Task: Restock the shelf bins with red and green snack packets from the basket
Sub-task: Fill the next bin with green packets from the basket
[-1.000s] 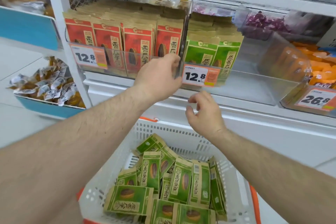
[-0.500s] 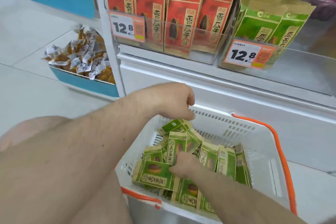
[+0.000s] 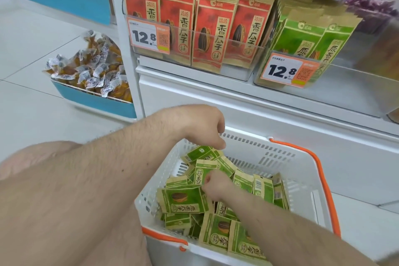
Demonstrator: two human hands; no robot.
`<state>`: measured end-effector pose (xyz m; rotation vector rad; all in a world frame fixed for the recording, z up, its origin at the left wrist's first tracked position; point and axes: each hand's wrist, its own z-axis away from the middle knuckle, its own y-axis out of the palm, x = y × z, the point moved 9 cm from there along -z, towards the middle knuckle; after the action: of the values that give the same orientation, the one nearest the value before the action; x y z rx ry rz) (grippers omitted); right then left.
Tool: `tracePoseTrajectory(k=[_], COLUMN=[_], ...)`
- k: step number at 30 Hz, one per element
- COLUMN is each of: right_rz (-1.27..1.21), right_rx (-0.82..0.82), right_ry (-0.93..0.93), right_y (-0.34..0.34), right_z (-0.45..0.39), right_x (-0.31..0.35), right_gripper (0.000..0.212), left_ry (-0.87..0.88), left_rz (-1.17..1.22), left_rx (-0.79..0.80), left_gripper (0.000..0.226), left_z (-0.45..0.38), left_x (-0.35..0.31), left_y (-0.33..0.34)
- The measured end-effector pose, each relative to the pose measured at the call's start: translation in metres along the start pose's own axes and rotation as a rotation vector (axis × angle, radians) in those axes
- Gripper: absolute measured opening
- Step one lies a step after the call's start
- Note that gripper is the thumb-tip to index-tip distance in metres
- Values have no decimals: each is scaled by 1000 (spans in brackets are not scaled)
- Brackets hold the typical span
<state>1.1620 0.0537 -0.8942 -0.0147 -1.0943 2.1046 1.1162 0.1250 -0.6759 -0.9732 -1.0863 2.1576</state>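
A white basket (image 3: pixel 254 151) with orange handles stands on the floor under the shelf, holding several green snack packets (image 3: pixel 185 200). My right hand (image 3: pixel 217 185) is down among them, fingers curled round the edge of an upright green packet (image 3: pixel 203 171). My left hand (image 3: pixel 200 125) hangs over the basket's far left rim, fingers curled, its thumb tip at the top of another green packet (image 3: pixel 199 153); a grip is not visible. Above, a clear bin holds upright red packets (image 3: pixel 209 28). The bin to its right holds green packets (image 3: pixel 311 36).
Price tags reading 12.8 hang on both bin fronts (image 3: pixel 149 36). A blue tub of small wrapped snacks (image 3: pixel 90 71) stands on the floor at left. A white cabinet front (image 3: pixel 280 119) runs behind the basket. Pale floor tiles lie to the left.
Both hands have come down from the shelf bins to the basket. The right hand went in among the green packets and closed on one. My view tilted down and left.
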Motion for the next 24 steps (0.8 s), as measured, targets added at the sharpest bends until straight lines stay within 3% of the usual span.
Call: tracePoseTrajectory(k=[5,10,12,16,20,24], right_rz=[124,218,204,61,-87,-370], right_rx=[-269,-408,-459,-509,-612,-860], right_ry=[-302,-474,-517,-562,-551,-418], right_y=[-114,-204,-226,-252,-270,-293], right_z=[46,103,120,140,157,170], right_x=[35,53,55,46,24,-16], right_gripper=[13,14,15,14,8,39], left_ry=[-15,-59,-46,12,70,75], left_rz=[-52,13,113,494,810,1012], left_rx=[62,20,8,-67,-58,-126], left_gripper=[54,83,71,25,20,23], left_z=[0,-5,-7,-16,-17,-21], left_x=[0,5,1,-9,-25,-34], left_y=[15,14,16,21,24,17])
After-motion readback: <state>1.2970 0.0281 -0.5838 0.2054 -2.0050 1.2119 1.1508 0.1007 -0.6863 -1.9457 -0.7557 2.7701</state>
